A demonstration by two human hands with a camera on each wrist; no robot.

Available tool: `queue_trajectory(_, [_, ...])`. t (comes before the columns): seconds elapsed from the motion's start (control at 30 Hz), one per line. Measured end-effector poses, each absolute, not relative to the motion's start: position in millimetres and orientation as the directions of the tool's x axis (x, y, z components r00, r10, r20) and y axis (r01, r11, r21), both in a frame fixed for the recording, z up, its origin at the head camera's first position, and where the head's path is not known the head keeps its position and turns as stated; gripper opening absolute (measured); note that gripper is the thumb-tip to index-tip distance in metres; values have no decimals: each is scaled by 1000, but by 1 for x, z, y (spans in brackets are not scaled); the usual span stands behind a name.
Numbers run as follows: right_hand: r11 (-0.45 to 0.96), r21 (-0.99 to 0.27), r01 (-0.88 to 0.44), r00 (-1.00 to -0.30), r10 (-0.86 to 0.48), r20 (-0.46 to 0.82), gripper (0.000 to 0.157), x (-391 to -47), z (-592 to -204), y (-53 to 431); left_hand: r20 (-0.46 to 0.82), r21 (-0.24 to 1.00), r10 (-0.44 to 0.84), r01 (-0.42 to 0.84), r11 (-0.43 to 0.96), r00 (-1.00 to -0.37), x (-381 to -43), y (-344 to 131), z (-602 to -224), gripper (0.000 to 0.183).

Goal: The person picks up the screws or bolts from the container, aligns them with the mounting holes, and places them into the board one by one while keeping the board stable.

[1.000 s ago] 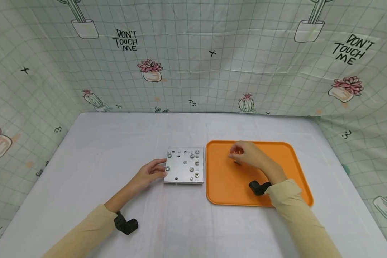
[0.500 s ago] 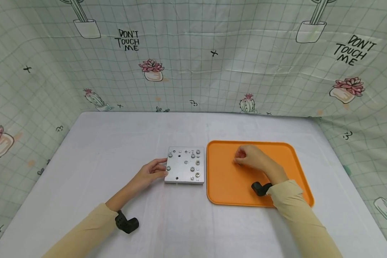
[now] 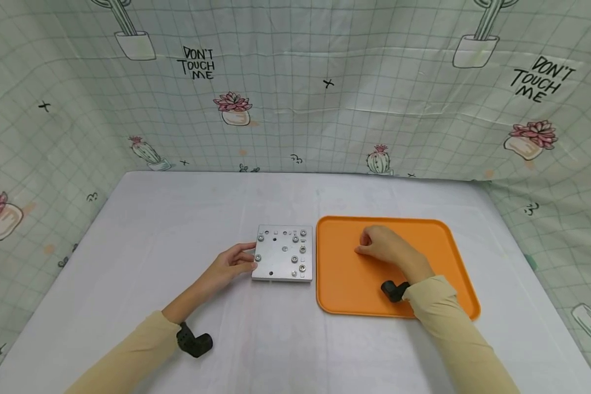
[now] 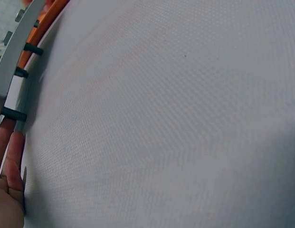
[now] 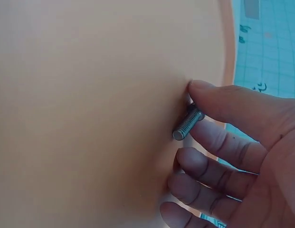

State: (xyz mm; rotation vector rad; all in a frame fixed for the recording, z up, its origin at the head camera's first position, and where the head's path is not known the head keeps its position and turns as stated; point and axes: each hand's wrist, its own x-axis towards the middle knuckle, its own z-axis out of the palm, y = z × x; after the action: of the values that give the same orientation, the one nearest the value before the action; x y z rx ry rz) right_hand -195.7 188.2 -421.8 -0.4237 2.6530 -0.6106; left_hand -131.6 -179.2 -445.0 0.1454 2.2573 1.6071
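At the table's middle lies a square silver metal plate [image 3: 278, 257] with several screw heads and holes on top. My left hand [image 3: 224, 269] holds its left edge with thumb and fingers. In the left wrist view, threaded bolt ends [image 4: 15, 114] stick out beneath the plate, with the left fingers [image 4: 14, 154] just under it. Low over the orange tray [image 3: 340, 298] is my right hand [image 3: 386, 245]. The right wrist view has a threaded metal bolt [image 5: 187, 124] between its thumb and index finger, while the other fingers stay loosely bent. From the head view that bolt is hidden.
The tray, with a low raised rim, sits just right of the plate, a narrow gap between them. A white cloth [image 3: 192, 208] covers the table. Behind and at the sides hangs a patterned curtain [image 3: 285, 109]. Black cameras [image 3: 194, 340] are strapped to both wrists.
My right hand has shifted slightly right and lowered toward the tray, and its fingertips have closed over the bolt seen there earlier. The left hand and plate stay in place.
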Motion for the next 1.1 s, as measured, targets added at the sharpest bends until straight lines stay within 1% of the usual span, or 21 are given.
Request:
queue_trajectory(0.47, [866, -443, -234, -877, -385, -287, 18, -193, -419, 185, -217, 935, 299, -110, 337, -929, -131, -180, -447, 56])
queue_trajectory(0.87, [868, -430, -248, -886, -383, -263, 17, -182, -406, 176, -230, 934, 292, -127, 335, -928, -132, -180, -446, 56])
queue_trajectory(1.1, [833, -459, -309, -880, -434, -195, 14, -172, -391, 156, -223, 935, 299, -116, 335, -928, -132, -181, -445, 56])
